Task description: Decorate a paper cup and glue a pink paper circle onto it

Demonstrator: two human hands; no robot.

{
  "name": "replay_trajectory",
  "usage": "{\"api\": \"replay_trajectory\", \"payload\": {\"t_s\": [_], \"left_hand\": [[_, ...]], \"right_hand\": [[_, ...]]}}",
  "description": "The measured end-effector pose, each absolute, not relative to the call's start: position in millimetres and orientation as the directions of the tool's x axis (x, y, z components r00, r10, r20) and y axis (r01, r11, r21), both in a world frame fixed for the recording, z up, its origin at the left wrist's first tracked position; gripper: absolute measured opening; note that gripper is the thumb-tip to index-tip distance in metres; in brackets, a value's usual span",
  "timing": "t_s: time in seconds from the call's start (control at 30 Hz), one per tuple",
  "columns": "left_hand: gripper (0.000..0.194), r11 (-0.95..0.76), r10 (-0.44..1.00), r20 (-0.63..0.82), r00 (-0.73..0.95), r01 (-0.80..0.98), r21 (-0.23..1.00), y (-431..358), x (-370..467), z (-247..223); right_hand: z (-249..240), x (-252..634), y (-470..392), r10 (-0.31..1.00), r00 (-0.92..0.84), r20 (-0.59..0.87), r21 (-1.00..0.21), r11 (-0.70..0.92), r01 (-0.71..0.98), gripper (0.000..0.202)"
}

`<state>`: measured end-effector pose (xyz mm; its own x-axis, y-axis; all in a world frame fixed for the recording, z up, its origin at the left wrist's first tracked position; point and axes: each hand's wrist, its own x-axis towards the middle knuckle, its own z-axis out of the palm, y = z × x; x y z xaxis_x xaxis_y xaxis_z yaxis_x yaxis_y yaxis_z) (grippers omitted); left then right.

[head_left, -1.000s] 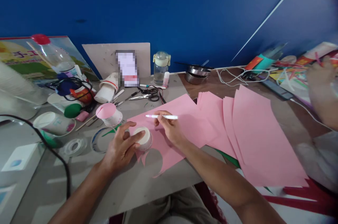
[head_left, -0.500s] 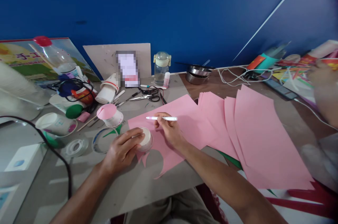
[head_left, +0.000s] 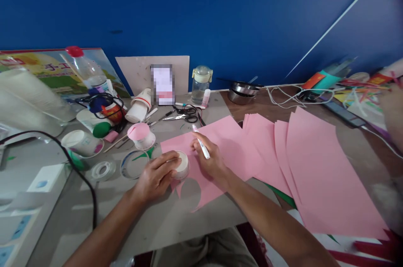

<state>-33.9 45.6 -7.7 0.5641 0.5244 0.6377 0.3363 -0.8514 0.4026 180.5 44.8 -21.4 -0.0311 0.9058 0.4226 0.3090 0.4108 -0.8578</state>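
My left hand [head_left: 160, 173] grips a small white cup [head_left: 182, 165] that stands upside down on a sheet of pink paper [head_left: 228, 141]. The sheet has round cut-outs along its near edge. Just right of the cup, my right hand [head_left: 208, 154] holds a white marker [head_left: 202, 142], its pink end pointing up and away from me. Left of the sheet is a cup with a pink paper disc on top [head_left: 141, 134], with a clear ring-shaped lid [head_left: 134, 164] in front of it.
Behind the sheet are scissors [head_left: 180, 117], a glue stick [head_left: 206, 98], a lidded glass jar [head_left: 201, 84] and a propped phone [head_left: 162, 84]. More pink sheets [head_left: 327, 179] lie to the right. Cups, tape [head_left: 102, 169] and a bottle crowd the left. A person's blurred arm shows at far right.
The marker has turned in my right hand from lying level to pointing up and away. My left hand stays on the cup. The whole view has shifted, so things appear further right.
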Motion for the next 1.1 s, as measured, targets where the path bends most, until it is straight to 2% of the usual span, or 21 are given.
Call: {"api": "replay_trajectory", "payload": {"t_s": [0.1, 0.2, 0.27, 0.4, 0.5, 0.57, 0.63, 0.7, 0.77, 0.9, 1.1], "left_hand": [[0.028, -0.832, 0.551, 0.626, 0.553, 0.3, 0.467, 45, -34, -8], [0.032, -0.806, 0.571, 0.591, 0.57, 0.255, 0.534, 44, -36, -9], [0.037, -0.784, 0.585, 0.565, 0.581, 0.226, 0.578, 43, -37, -8], [0.053, -0.724, 0.613, 0.521, 0.594, 0.159, 0.671, 42, -38, -6], [0.059, -0.695, 0.625, 0.509, 0.592, 0.123, 0.709, 42, -38, -3], [0.054, -0.686, 0.645, 0.504, 0.574, 0.145, 0.713, 41, -36, -3], [0.04, -0.677, 0.677, 0.501, 0.539, 0.188, 0.711, 40, -34, -3], [0.029, -0.669, 0.7, 0.509, 0.502, 0.211, 0.712, 40, -32, -5], [0.027, -0.668, 0.704, 0.517, 0.486, 0.209, 0.714, 40, -31, -8], [0.029, -0.659, 0.704, 0.525, 0.478, 0.162, 0.735, 41, -31, -11], [0.025, -0.631, 0.736, 0.516, 0.438, 0.168, 0.757, 39, -30, -9]], "right_hand": [[-22, 183, 42, 0.851, -0.116, 0.512, -0.765, 0.513, 0.39, 0.042], [-14, 182, 40, 0.738, -0.176, 0.652, -0.575, 0.633, 0.519, 0.056], [-5, 179, 37, 0.698, -0.228, 0.678, -0.485, 0.659, 0.575, 0.064], [12, 171, 28, 0.73, -0.387, 0.563, -0.377, 0.644, 0.666, 0.071], [23, 164, 19, 0.715, -0.519, 0.468, -0.294, 0.68, 0.672, 0.077], [28, 158, 15, 0.698, -0.562, 0.444, -0.259, 0.7, 0.665, 0.076], [32, 151, 12, 0.698, -0.576, 0.426, -0.229, 0.698, 0.678, 0.072], [35, 146, 11, 0.705, -0.582, 0.407, -0.218, 0.693, 0.687, 0.069], [39, 143, 10, 0.697, -0.598, 0.396, -0.24, 0.707, 0.666, 0.069], [49, 151, 3, 0.666, -0.605, 0.436, -0.348, 0.745, 0.569, 0.061], [45, 179, -6, 0.711, -0.456, 0.536, -0.511, 0.702, 0.496, 0.047]]}}
